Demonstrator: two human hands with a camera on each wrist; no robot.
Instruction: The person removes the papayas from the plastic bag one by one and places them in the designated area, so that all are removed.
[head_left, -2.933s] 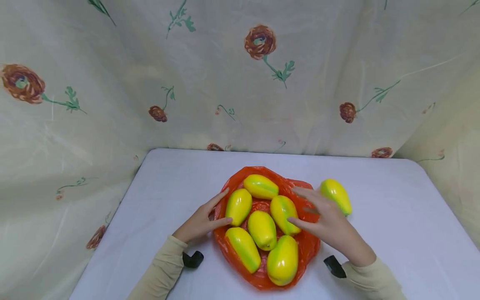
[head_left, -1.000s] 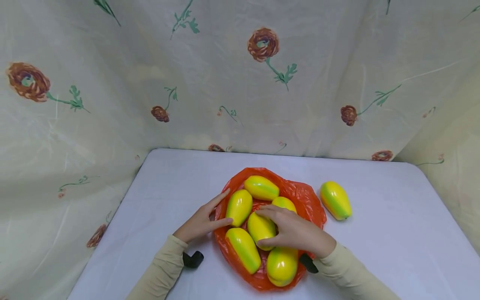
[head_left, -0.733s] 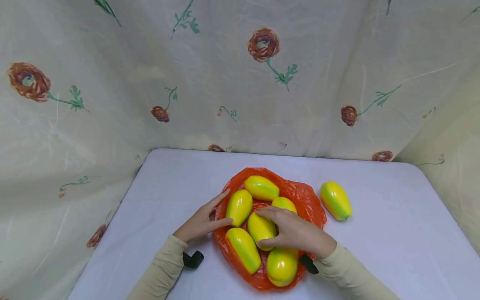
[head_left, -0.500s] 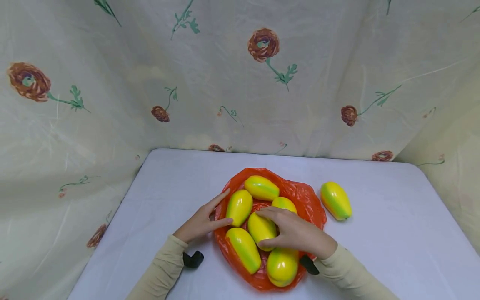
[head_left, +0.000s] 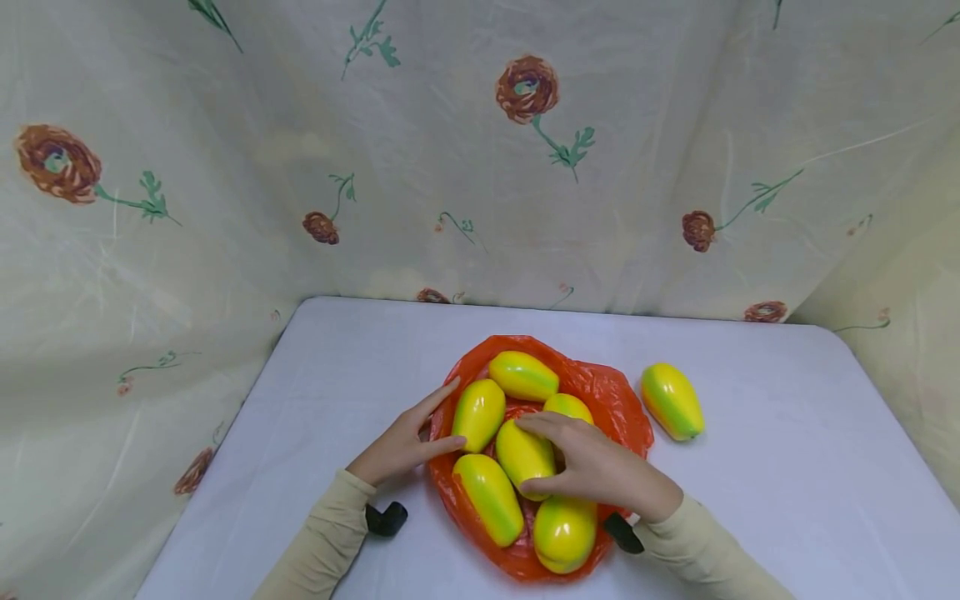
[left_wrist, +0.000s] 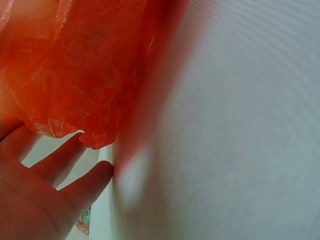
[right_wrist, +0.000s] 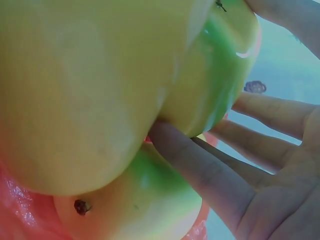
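An orange-red plastic bag [head_left: 615, 398] lies spread open on the table, with several glossy yellow-green papayas in it. My left hand [head_left: 401, 437] rests against the bag's left side, fingers and thumb extended; in the left wrist view its straight fingers [left_wrist: 60, 162] touch the crinkled plastic. My right hand [head_left: 592, 467] holds the central papaya [head_left: 521, 462], thumb on its near side and fingers on its far side. In the right wrist view, one finger [right_wrist: 195, 167] reaches between neighbouring fruits. That hand partly covers the right-hand papaya [head_left: 567, 407].
A single papaya [head_left: 672, 402] lies outside the bag on the white table [head_left: 787, 442], to the right. Within the bag, other papayas [head_left: 489, 500] surround the central one closely. A floral curtain [head_left: 420, 150] hangs behind the table and along its sides.
My right hand has moved left from beside the bag's right edge onto the central papaya. In the last half second, hand and papaya have shifted very slightly. My left hand stays in place.
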